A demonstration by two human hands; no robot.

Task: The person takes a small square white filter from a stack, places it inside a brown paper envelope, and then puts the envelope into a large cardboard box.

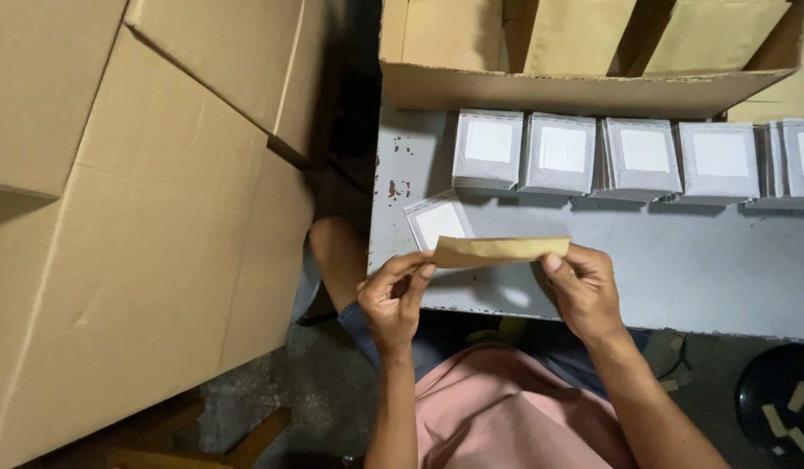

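Nearest the lens, the left hand [393, 300] and right hand [583, 287] pinch opposite ends of a narrow folded brown paper strip [502, 251], fingers closed on it, above the grey metal worktop [680, 260]. Such light end grips could let it slip or crumple onto the small white-windowed pouch [437, 221] just behind.

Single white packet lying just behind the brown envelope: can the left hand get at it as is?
Probably yes, once freed. The white packet lies flat on the grey table, nothing on top, just beyond the left hand. That hand and the right hand both pinch the brown envelope.
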